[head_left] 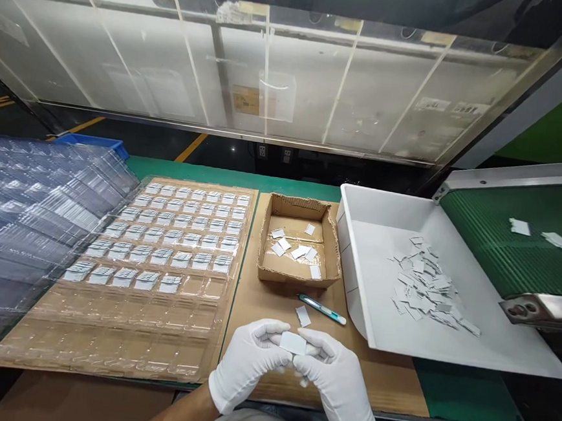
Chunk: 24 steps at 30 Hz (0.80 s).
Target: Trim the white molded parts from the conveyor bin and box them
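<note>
Between my two white-gloved hands is a small white rectangular piece (293,343), held near the front of the table. My left hand (254,354) pinches its left side; my right hand (330,363) grips the right side. Whether it is one piece or a small stack, I cannot tell. Just beyond my fingers a similar white piece (303,316) lies on the cardboard, beside a teal utility knife (322,309). To the left, a clear plastic tray (154,333) carries rows of white pieces in its far compartments. Its nearer compartments show bare.
A cardboard box (299,279) with several white pieces stands ahead. At right, a white bin (360,288) contains a loose heap of pieces below a green conveyor belt (483,233) carrying more. Stacked clear trays (32,217) fill the left side. A clear panel (311,76) spans the back.
</note>
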Tool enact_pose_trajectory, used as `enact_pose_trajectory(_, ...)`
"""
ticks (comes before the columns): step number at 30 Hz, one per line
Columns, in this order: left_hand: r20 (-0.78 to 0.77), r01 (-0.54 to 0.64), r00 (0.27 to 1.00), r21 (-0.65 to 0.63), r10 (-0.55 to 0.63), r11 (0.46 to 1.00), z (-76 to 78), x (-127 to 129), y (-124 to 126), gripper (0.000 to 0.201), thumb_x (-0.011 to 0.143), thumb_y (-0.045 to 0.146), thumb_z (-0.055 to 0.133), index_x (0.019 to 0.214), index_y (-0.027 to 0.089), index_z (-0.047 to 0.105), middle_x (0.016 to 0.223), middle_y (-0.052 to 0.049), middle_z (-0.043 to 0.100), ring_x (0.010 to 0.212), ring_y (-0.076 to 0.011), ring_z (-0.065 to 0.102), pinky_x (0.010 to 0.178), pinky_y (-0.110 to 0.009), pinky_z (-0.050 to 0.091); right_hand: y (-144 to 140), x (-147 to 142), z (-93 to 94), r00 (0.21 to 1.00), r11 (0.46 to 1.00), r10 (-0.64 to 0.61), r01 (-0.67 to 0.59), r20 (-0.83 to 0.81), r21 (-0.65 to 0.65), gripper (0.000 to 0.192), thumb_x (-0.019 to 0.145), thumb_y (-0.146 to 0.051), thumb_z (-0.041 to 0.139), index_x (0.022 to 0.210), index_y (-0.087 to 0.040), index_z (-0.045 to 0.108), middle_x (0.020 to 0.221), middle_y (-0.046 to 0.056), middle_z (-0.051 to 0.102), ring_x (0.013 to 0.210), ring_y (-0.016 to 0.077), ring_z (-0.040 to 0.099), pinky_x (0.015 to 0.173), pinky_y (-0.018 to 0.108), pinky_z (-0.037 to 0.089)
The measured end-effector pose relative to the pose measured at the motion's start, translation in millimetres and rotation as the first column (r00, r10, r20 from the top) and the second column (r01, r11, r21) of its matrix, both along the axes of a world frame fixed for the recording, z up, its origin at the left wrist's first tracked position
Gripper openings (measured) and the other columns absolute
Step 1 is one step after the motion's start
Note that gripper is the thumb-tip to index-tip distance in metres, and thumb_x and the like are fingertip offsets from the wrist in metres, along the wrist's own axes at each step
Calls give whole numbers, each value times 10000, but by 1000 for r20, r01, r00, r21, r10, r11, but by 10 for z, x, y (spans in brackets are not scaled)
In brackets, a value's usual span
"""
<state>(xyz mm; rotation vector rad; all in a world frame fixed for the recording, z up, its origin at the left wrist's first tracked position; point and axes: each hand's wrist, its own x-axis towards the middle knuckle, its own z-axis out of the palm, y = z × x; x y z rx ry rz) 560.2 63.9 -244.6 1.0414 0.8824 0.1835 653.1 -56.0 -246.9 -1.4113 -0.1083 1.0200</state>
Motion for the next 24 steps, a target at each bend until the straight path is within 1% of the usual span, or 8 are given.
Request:
enact_pose_trajectory(5,23,47,998,173,-52,984,-11,-20,-4,375,488,202,839,823,131,683,667,-42,728,585,-189,653,511,-286,531,-30,37,-36,998,1000,18,-19,54,12,469,564,-247,826,1003,-119,724,635,-4,668,530,138,583,487,235,490)
enact_pose_trajectory(8,67,34,996,348,-61,937,165,184,173,335,542,248,847,826,159,693,765,-48,747,718,-213,688,664,-326,577,-112,153,-139,977,998,-54,46,207,42,575,675,-369,775,1192,-150,653,804,26,710,690,164,641,645,268,542)
enact_pose_trajectory(10,111,2,992,460,-60,888,324,444,397,359,578,268,839,893,177,693,875,-41,751,837,-214,692,794,-340,574,-161,247,-240,898,993,-90,115,431,-32,503,783,-435,672,1205,-165,637,908,50,722,796,179,665,762,295,546)
enact_pose_trajectory(13,137,-19,975,838,-177,545,492,834,743,296,704,302,763,956,164,692,969,-83,740,916,-236,684,889,-406,549,-146,327,-418,648,954,129,125,751,-271,299,857,-395,592,1030,-168,681,895,58,732,773,169,686,751,270,547)
enact_pose_trajectory(16,86,-52,974,985,-208,163,470,951,859,286,766,231,711,1047,179,690,1111,-117,712,1077,-270,635,986,-460,492,-9,304,-593,458,903,301,144,836,-404,145,834,-319,636,893,-194,678,822,31,724,703,164,682,650,246,531)
enact_pose_trajectory(18,113,-100,968,993,-225,69,365,828,780,301,834,202,634,1134,185,657,1151,-116,693,1093,-239,625,988,-427,495,110,272,-692,394,886,334,177,856,-428,73,804,-279,672,804,-206,667,805,28,707,718,186,677,623,256,505)
enact_pose_trajectory(20,139,-107,957,985,-254,137,228,611,638,312,877,196,573,1186,178,618,1070,-95,705,974,-186,660,901,-350,541,208,260,-773,309,868,380,206,872,-451,91,806,-244,669,727,-207,647,791,39,688,726,205,666,603,263,473)
enact_pose_trajectory(24,-4,104,973,899,-229,425,-48,242,387,209,879,239,537,1027,178,672,901,-58,725,791,-161,679,746,-289,560,278,266,-849,128,858,433,244,892,-452,187,889,-206,567,719,-180,641,732,86,660,656,207,628,565,269,425)
